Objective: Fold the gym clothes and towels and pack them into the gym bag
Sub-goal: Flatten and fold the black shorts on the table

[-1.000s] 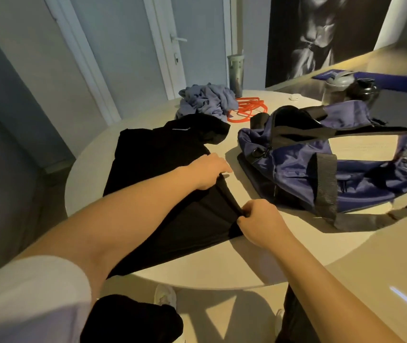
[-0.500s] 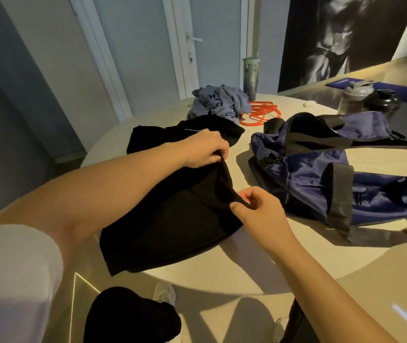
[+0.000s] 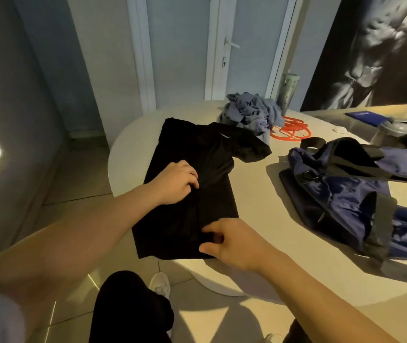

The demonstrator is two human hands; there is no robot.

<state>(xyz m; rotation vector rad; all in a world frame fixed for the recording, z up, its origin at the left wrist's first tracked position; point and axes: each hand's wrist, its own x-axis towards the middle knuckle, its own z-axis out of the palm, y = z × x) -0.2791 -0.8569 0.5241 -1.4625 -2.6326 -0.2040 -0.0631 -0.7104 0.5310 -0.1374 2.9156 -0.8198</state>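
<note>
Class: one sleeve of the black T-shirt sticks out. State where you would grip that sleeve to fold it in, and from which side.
Pinch the sleeve at its outer hem, coming from the gym bag side. It lies flat on the table, jutting past the black T-shirt's body, so that free edge probably lifts easiest.

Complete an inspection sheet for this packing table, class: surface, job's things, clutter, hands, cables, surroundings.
Surface: round pale table.
Job's things: black shirt laid flat, partly folded; blue-grey clothes crumpled beyond it; gym bag lying to the right.
Clutter: tumbler behind the clothes; shaker bottles beyond the bag.
Hands: left hand holds the shirt's middle; right hand pinches its near hem.
Cables: orange cord looped beside the crumpled clothes.
Surroundings: door, dark poster, tiled floor.
</note>
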